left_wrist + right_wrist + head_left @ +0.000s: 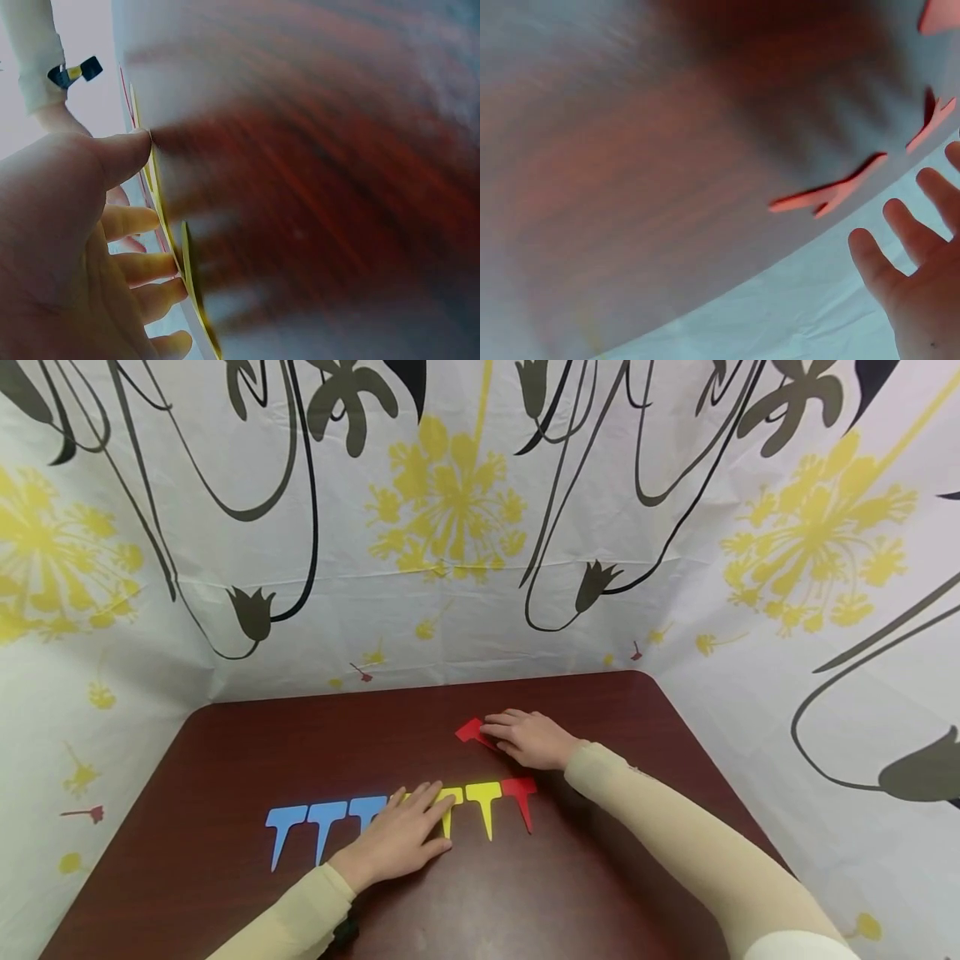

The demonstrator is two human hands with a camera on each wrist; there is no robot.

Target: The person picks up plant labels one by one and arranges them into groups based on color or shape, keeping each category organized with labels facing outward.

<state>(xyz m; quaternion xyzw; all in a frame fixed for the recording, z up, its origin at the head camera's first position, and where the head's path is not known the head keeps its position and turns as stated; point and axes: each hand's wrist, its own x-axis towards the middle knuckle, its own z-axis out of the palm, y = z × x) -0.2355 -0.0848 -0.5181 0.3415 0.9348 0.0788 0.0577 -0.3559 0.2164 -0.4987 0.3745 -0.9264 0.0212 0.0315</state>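
Observation:
T-shaped plant labels lie in a row on the dark red table: three blue labels (287, 818) at the left, yellow labels (483, 802) in the middle, and a red label (519, 792) at the right end. My left hand (397, 839) lies over the middle of the row with fingers extended. Its fingertips touch the yellow labels and partly hide them and the third blue one. Farther back, my right hand (534, 741) reaches over another red label (470, 731), its fingers straight and spread, covering the label's stem. Red labels (829, 191) also show in the right wrist view.
The table (300, 735) has rounded far corners. White cloth (465, 635) with yellow and dark grey plant prints hangs behind it and along both sides. A small dark object (345, 933) sits by the left wrist.

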